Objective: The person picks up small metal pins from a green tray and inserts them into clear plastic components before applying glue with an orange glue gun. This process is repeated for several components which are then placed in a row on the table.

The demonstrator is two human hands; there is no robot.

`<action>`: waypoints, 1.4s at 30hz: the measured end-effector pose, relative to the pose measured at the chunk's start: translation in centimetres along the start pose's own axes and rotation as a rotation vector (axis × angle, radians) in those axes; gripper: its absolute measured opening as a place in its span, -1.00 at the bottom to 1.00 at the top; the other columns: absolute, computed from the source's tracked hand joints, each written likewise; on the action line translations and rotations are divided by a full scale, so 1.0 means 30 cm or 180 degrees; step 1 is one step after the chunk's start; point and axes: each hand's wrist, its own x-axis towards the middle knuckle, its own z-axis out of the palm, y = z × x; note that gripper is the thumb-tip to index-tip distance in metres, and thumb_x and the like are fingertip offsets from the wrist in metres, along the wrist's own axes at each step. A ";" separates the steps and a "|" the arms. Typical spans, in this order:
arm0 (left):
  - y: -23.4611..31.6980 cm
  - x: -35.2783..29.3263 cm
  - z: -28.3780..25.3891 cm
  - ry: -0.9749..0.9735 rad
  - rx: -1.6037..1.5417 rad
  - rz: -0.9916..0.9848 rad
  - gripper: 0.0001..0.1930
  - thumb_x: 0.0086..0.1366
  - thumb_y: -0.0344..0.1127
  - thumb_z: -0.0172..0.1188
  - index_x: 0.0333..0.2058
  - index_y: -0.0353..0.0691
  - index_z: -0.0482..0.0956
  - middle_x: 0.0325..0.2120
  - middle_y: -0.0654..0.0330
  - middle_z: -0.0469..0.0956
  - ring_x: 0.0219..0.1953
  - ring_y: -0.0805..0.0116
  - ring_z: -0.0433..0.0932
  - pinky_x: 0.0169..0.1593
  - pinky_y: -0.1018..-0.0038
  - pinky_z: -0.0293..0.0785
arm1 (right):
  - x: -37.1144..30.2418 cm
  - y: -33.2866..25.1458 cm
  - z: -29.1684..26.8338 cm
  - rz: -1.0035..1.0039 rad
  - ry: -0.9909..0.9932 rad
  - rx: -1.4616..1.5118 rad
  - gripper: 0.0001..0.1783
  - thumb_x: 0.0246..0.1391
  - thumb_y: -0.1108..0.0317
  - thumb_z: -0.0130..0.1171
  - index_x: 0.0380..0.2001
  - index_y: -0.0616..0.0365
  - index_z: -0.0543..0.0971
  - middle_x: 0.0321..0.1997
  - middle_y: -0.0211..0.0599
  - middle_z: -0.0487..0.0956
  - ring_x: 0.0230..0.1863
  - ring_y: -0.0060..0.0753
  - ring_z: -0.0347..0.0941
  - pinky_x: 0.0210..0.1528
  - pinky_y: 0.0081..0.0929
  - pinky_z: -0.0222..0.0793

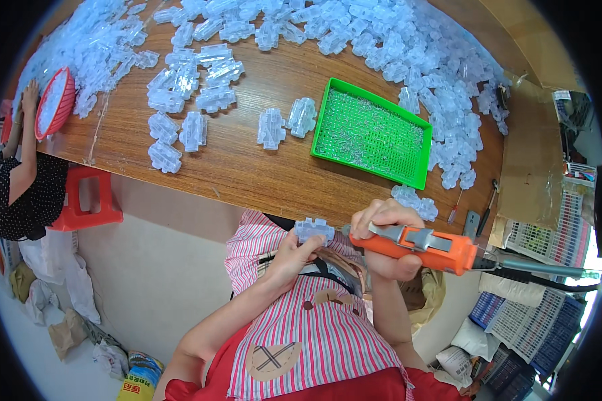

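Note:
My left hand (289,259) pinches a clear plastic part (313,230) with notched sides, just off the table's near edge. My right hand (389,240) is wrapped round an orange electric screwdriver (425,250), whose cord runs off to the right. The tool's tip points left at the plastic part; whether it touches cannot be made out. Beyond my right hand lies a green tray (324,148) with many small metal screws spread over its gridded bottom. Two similar clear parts, one of them a notched plastic piece (271,128), lie left of the tray.
Clear parts in a large heap (394,40) cover the table's (234,174) far side and right. At the far left a co-worker's hands (30,100) are by a red basket (57,103), near a red stool (87,200). Hand tools (488,207) lie at the right edge, by cardboard (532,167).

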 end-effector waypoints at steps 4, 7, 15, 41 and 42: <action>-0.024 0.035 -0.011 -0.0234 -0.0309 0.0181 -0.74 0.34 -0.21 0.07 -0.14 -0.27 0.39 -0.31 0.24 0.54 -0.27 0.53 0.53 -0.16 0.61 0.47 | -0.026 0.049 0.007 -0.0057 0.0108 -0.0022 -0.18 -0.05 -0.39 0.06 -0.30 0.33 0.40 -0.55 -0.25 0.38 -0.57 -0.41 0.35 -0.60 -0.47 0.33; -0.033 0.060 -0.038 -0.0676 0.0423 0.0234 -0.71 0.35 -0.21 0.06 -0.08 -0.28 0.35 -0.25 0.17 0.53 -0.27 0.50 0.55 -0.13 0.58 0.50 | -0.034 0.073 0.012 0.0048 0.0181 -0.0035 -0.19 -0.06 -0.39 0.07 -0.30 0.32 0.40 -0.54 -0.25 0.39 -0.57 -0.41 0.36 -0.59 -0.47 0.34; -0.065 0.047 -0.017 -0.0444 -0.0170 0.0496 -0.73 0.34 -0.29 0.08 -0.09 -0.33 0.34 -0.25 0.20 0.51 -0.28 0.49 0.54 -0.18 0.58 0.54 | -0.040 0.111 0.021 0.0224 -0.0009 -0.0005 -0.20 -0.09 -0.39 0.11 -0.31 0.28 0.40 -0.52 -0.27 0.40 -0.53 -0.41 0.36 -0.54 -0.48 0.34; -0.033 0.027 -0.041 -0.0248 0.0432 0.0333 -0.75 0.23 -0.23 0.19 -0.23 -0.29 0.54 -0.43 0.30 0.57 -0.42 0.64 0.48 -0.37 0.67 0.37 | 0.017 0.001 0.042 0.0160 0.0405 0.0255 -0.17 -0.15 -0.40 0.16 -0.22 0.25 0.41 -0.51 -0.32 0.39 -0.52 -0.49 0.37 -0.50 -0.52 0.37; -0.037 0.031 -0.037 -0.0211 0.0599 0.0574 -0.74 0.23 -0.22 0.18 -0.23 -0.31 0.54 -0.44 0.30 0.57 -0.44 0.64 0.47 -0.38 0.67 0.37 | 0.010 0.015 0.035 0.0160 0.0343 0.0202 -0.19 -0.14 -0.39 0.17 -0.24 0.25 0.41 -0.51 -0.32 0.40 -0.52 -0.49 0.36 -0.49 -0.51 0.37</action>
